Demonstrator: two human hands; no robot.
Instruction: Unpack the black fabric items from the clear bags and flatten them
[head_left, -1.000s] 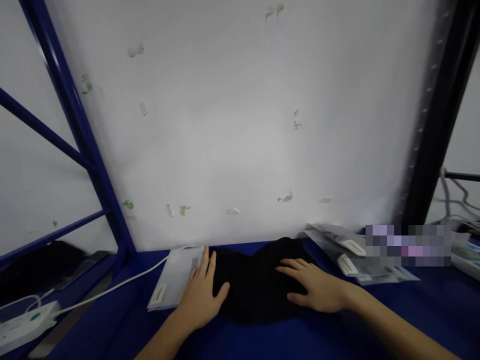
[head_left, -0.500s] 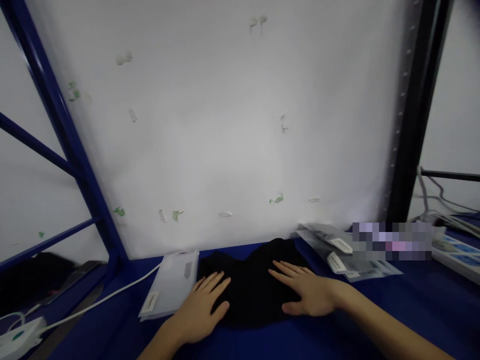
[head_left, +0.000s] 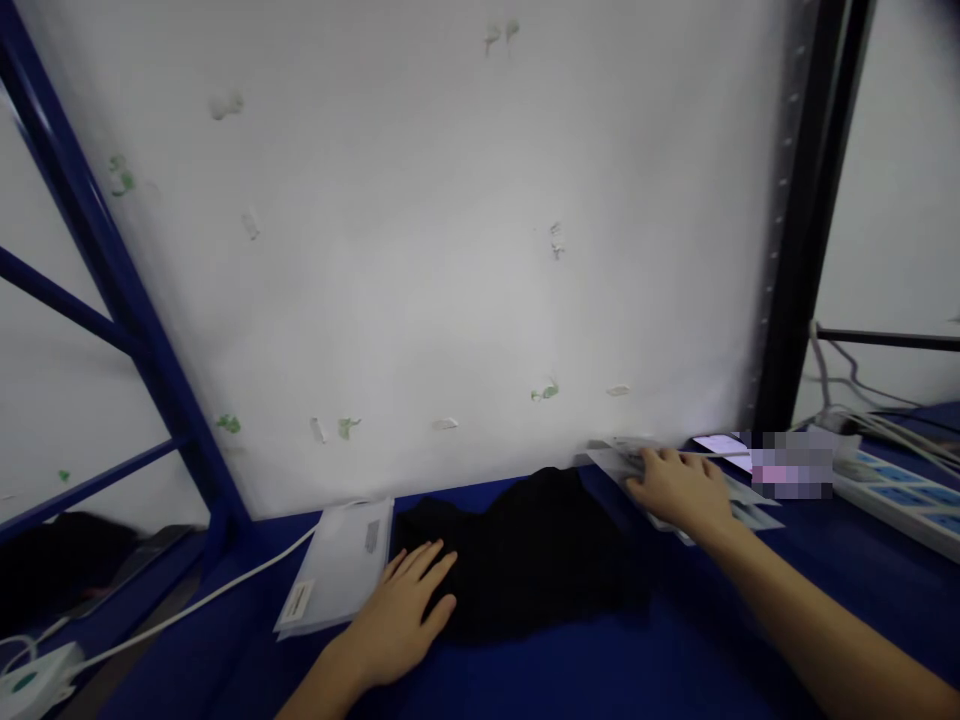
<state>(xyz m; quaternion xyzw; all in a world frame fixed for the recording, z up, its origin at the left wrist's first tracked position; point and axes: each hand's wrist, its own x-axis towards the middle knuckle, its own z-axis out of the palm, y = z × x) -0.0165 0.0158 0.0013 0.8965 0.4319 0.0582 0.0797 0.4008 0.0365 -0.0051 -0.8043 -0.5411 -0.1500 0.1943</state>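
A black garment lies spread on the blue tabletop; its exact kind cannot be made out. My left hand rests flat on its left side, fingers apart. Over to the right, my right hand is on several clear plastic bags, its fingers spread and slightly bent, covering most of them. No grip on a bag can be seen. Just left of the garment lies a stack of frosted plastic bags with a white label near its lower corner.
A white cable runs from a power strip at lower left past the frosted bags. At far right stands a white tray with blue-topped compartments, near a phone with a lit screen. A white wall panel closes the back.
My right hand has left the garment and moved right and away onto the clear bags. My left hand stays on the garment. The view has shifted slightly.
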